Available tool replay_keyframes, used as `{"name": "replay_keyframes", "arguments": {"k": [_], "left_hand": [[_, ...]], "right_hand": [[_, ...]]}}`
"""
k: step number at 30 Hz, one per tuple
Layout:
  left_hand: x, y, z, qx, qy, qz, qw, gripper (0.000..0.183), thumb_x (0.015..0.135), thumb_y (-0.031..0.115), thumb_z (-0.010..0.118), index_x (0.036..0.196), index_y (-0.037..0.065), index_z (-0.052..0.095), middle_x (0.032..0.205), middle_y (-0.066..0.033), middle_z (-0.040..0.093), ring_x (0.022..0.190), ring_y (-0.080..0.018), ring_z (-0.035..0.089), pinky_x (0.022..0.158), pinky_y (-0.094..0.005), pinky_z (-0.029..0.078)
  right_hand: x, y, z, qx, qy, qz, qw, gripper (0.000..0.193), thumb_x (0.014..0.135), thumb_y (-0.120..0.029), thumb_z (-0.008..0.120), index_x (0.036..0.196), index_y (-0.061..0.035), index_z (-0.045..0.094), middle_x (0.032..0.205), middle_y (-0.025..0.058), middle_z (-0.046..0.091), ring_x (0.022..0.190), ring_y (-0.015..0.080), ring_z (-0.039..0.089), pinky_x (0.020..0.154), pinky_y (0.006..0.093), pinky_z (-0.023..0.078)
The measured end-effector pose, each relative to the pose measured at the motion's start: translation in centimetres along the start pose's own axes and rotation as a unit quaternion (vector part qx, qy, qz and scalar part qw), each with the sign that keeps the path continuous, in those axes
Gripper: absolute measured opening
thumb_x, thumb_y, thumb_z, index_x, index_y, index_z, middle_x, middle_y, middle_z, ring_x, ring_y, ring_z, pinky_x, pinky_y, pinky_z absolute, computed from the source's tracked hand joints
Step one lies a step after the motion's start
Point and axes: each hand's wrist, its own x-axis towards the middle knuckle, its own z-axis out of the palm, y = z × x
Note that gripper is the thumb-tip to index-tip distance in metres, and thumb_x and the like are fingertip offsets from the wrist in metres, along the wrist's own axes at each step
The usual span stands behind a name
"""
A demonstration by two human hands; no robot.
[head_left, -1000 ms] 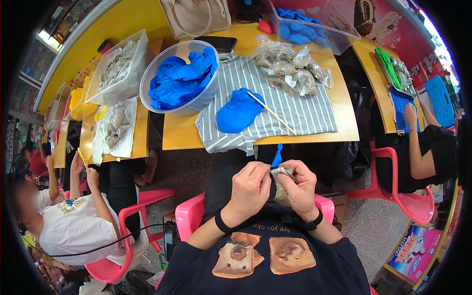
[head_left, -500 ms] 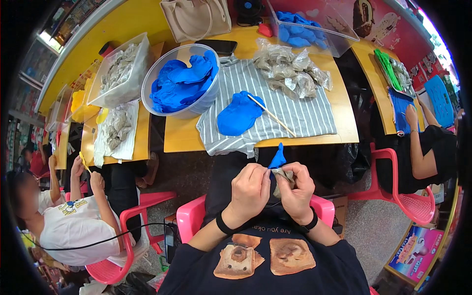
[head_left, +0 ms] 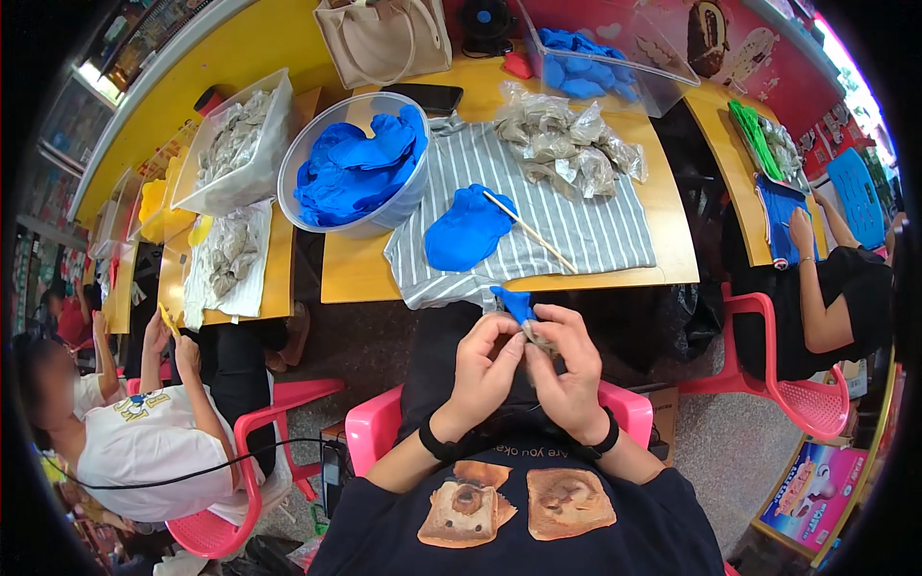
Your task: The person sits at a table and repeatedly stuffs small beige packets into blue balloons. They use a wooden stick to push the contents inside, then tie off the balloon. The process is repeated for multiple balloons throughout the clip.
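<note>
Both my hands meet over my lap, close to the table's near edge. My left hand (head_left: 485,365) pinches the base of a small blue soft piece (head_left: 516,303), whose pointed end sticks up past the fingertips. My right hand (head_left: 570,372) is closed on a greyish crumpled piece (head_left: 542,335) joined against the blue one; the fingers hide most of it. On a grey striped cloth (head_left: 586,230) ahead lies a larger flat blue piece (head_left: 469,228), with a thin wooden stick (head_left: 528,232) resting across it.
A round clear tub (head_left: 288,187) of blue pieces stands at the left of the table. Crumpled greyish bags (head_left: 569,139) are heaped at the back right, before a clear bin (head_left: 663,82). A phone (head_left: 430,97) lies behind. People sit on both sides on pink chairs (head_left: 802,398).
The blue piece has tipped left and its point sits lower. My right fingers have moved up and left around it, covering more of the greyish piece.
</note>
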Motion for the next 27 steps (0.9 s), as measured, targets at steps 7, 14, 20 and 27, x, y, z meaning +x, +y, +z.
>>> {"name": "replay_keyframes", "arguments": {"k": [7, 14, 20, 27], "left_hand": [[-0.3, -1.5, -0.6, -0.268, -0.052, -0.112, 0.955, 0.017, 0.092, 0.002, 0.063, 0.107, 0.000, 0.057, 0.101, -0.0070, 0.064, 0.089, -0.0110, 0.062, 0.078, -0.0259, 0.051], [-0.4, -1.4, -1.1, -0.237, -0.024, -0.144, 0.960, 0.015, 0.090, 0.001, 0.065, 0.104, -0.001, 0.060, 0.094, -0.0063, 0.067, 0.082, -0.0100, 0.064, 0.075, -0.0245, 0.053], [-0.3, -1.2, -0.5, -0.246, 0.003, -0.118, 0.962, 0.011, 0.089, 0.000, 0.066, 0.100, -0.002, 0.064, 0.093, -0.0071, 0.069, 0.081, -0.0093, 0.064, 0.074, -0.0238, 0.052], [-0.3, -1.1, -0.6, -0.244, 0.021, -0.127, 0.961, 0.010, 0.088, -0.002, 0.067, 0.097, -0.003, 0.065, 0.089, -0.0074, 0.069, 0.078, -0.0094, 0.064, 0.071, -0.0227, 0.053]], "right_hand": [[-0.4, -0.5, -0.6, 0.006, -0.107, 0.043, 0.993, 0.039, 0.080, 0.008, 0.062, 0.119, 0.0030, 0.059, 0.125, 0.0205, 0.051, 0.092, 0.0264, 0.064, 0.073, 0.0297, 0.052], [-0.6, 0.1, -1.4, 0.182, -0.046, 0.244, 0.951, 0.030, 0.085, 0.008, 0.059, 0.115, 0.0027, 0.061, 0.102, 0.0109, 0.064, 0.085, 0.0104, 0.061, 0.068, 0.0222, 0.049], [-0.5, 2.1, 0.0, 0.019, 0.020, 0.071, 0.997, 0.023, 0.082, 0.012, 0.060, 0.102, 0.0008, 0.062, 0.084, 0.0094, 0.062, 0.078, 0.0167, 0.062, 0.068, 0.0271, 0.050], [-0.4, 2.0, 0.3, 0.005, 0.036, 0.031, 0.999, 0.027, 0.077, 0.014, 0.060, 0.101, 0.0013, 0.060, 0.083, 0.0129, 0.060, 0.070, 0.0259, 0.060, 0.063, 0.0319, 0.048]]}}
